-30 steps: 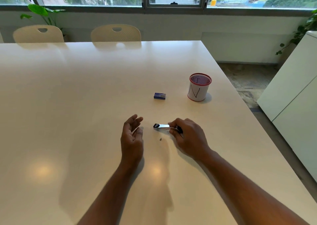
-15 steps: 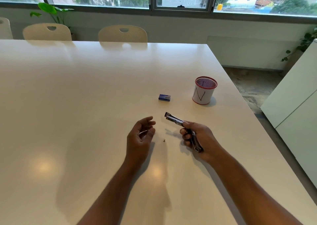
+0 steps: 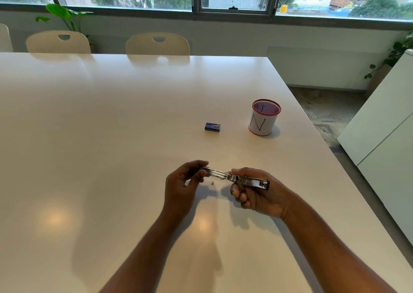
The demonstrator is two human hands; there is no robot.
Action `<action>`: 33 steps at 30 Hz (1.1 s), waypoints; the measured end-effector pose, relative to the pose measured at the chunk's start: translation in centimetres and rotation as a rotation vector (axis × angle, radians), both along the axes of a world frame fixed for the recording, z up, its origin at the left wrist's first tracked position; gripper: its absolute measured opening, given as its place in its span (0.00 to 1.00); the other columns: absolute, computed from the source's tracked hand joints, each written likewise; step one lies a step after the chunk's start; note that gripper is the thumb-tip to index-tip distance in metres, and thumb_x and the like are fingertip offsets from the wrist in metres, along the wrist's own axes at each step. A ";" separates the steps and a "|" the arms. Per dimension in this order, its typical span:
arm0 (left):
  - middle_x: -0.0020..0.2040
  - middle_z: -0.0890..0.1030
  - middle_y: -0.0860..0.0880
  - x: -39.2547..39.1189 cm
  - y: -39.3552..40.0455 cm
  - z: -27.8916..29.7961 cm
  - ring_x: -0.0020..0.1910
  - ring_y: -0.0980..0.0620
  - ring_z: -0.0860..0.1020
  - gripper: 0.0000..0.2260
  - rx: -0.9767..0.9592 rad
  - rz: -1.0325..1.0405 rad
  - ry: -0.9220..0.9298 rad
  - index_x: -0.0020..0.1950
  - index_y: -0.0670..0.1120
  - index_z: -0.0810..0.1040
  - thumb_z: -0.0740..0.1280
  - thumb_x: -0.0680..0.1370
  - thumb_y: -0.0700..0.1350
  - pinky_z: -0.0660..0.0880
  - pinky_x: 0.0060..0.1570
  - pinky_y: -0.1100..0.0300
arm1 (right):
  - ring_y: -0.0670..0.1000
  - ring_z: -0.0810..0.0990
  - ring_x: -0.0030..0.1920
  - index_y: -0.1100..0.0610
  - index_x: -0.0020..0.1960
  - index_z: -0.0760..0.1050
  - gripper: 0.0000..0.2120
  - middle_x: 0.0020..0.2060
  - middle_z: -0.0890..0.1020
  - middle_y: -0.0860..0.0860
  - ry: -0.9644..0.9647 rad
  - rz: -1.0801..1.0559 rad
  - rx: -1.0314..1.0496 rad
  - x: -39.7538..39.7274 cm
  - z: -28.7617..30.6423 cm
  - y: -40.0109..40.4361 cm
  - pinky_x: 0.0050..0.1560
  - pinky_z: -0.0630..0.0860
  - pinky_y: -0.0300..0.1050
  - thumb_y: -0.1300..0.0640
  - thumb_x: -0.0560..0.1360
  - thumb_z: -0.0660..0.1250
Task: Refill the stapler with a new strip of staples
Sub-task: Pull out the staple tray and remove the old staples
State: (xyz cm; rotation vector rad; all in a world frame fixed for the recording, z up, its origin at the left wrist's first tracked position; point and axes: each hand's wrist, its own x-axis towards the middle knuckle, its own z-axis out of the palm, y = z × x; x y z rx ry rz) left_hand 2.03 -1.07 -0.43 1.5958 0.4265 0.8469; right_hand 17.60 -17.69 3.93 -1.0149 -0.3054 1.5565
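Note:
A small metal stapler (image 3: 237, 177) is held flat above the white table (image 3: 111, 125), spread open into one long line. My right hand (image 3: 257, 194) grips its right half with curled fingers. My left hand (image 3: 182, 184) pinches the left tip of it between thumb and fingers. A small blue staple box (image 3: 212, 127) lies shut on the table beyond the hands. A tiny dark bit (image 3: 211, 183) lies on the table under the stapler.
A white mesh cup (image 3: 263, 119) with a red rim and a drawn N stands right of the box. Chairs (image 3: 157, 44) line the far edge. The table's right edge runs close to the cup, with a white cabinet (image 3: 384, 136) beyond.
My right hand lifted the stapler off the table and turned it level. My left hand, empty before, came over and took hold of its left end.

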 end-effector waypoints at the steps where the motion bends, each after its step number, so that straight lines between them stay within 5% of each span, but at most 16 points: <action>1: 0.54 0.89 0.53 0.0 0.1 0.0 0.50 0.53 0.87 0.16 -0.013 -0.001 -0.006 0.59 0.52 0.85 0.71 0.80 0.32 0.83 0.51 0.62 | 0.51 0.82 0.30 0.59 0.55 0.78 0.20 0.38 0.85 0.59 -0.010 0.018 0.010 0.2 0.0 -0.1 0.28 0.78 0.41 0.49 0.71 0.78; 7: 0.52 0.90 0.53 0.0 0.2 0.0 0.46 0.56 0.86 0.18 -0.092 0.002 -0.040 0.58 0.53 0.87 0.71 0.80 0.31 0.82 0.46 0.64 | 0.54 0.84 0.34 0.60 0.73 0.73 0.34 0.45 0.85 0.63 -0.048 -0.021 0.041 0.8 -0.5 -0.3 0.32 0.81 0.43 0.44 0.74 0.76; 21: 0.46 0.90 0.44 -0.2 0.0 0.7 0.41 0.47 0.89 0.11 -0.238 0.001 -0.080 0.56 0.47 0.87 0.74 0.77 0.35 0.84 0.45 0.60 | 0.62 0.87 0.45 0.61 0.72 0.74 0.45 0.55 0.83 0.69 -0.051 -0.111 0.243 1.7 -0.9 -1.7 0.41 0.84 0.50 0.25 0.71 0.64; 27: 0.45 0.90 0.43 -0.2 0.0 1.0 0.44 0.46 0.90 0.11 -0.251 -0.021 -0.049 0.56 0.46 0.87 0.75 0.75 0.36 0.85 0.47 0.61 | 0.60 0.87 0.44 0.61 0.62 0.82 0.34 0.52 0.85 0.68 -0.114 -0.213 0.254 1.4 -0.9 -1.6 0.38 0.84 0.48 0.34 0.69 0.77; 33: 0.47 0.91 0.45 -0.3 -0.3 1.5 0.45 0.45 0.90 0.12 -0.270 -0.044 -0.046 0.54 0.51 0.88 0.78 0.71 0.44 0.85 0.48 0.61 | 0.57 0.87 0.42 0.60 0.58 0.84 0.30 0.49 0.85 0.66 -0.172 -0.289 0.265 1.1 -0.9 -1.5 0.36 0.84 0.45 0.37 0.69 0.78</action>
